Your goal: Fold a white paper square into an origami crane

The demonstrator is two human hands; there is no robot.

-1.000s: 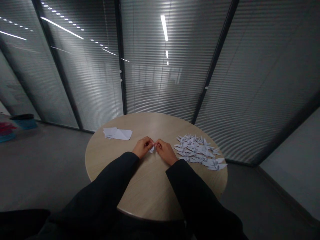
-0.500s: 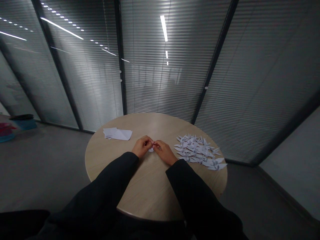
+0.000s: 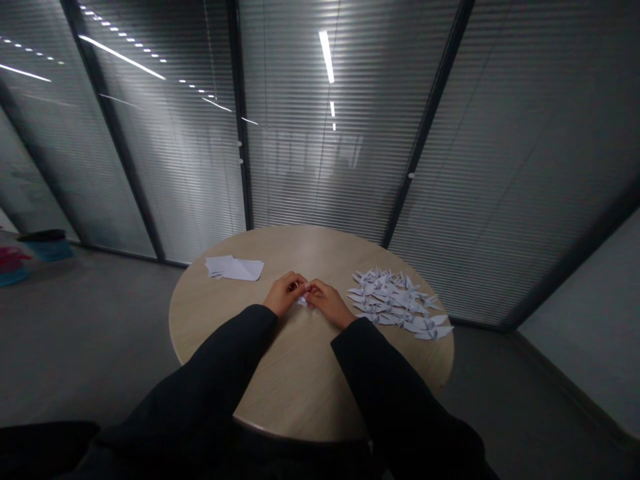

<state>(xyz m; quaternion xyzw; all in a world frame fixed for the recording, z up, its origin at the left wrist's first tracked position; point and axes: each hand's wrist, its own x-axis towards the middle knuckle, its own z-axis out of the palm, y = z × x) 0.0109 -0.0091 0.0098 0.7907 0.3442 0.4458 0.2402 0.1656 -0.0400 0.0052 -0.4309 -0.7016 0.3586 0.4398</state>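
Note:
Over the middle of the round wooden table (image 3: 295,373), my left hand (image 3: 285,293) and my right hand (image 3: 327,301) meet at the fingertips. Both are closed on a small piece of folded white paper (image 3: 302,301), mostly hidden by the fingers, so its shape is unclear. To the right of my right hand lies a spread pile of folded white paper cranes (image 3: 395,303). A stack of flat white paper sheets (image 3: 243,269) rests beyond my left hand, toward the table's far left.
Glass partitions with blinds (image 3: 320,167) stand just behind the table's far edge. On the floor at the far left are a blue bin with a dark liner (image 3: 47,247) and a second blue bin with something pink on it (image 3: 11,267).
The fingertips have shifted slightly around the folded paper, and a bit more white shows between them. The pile and the stack lie as before.

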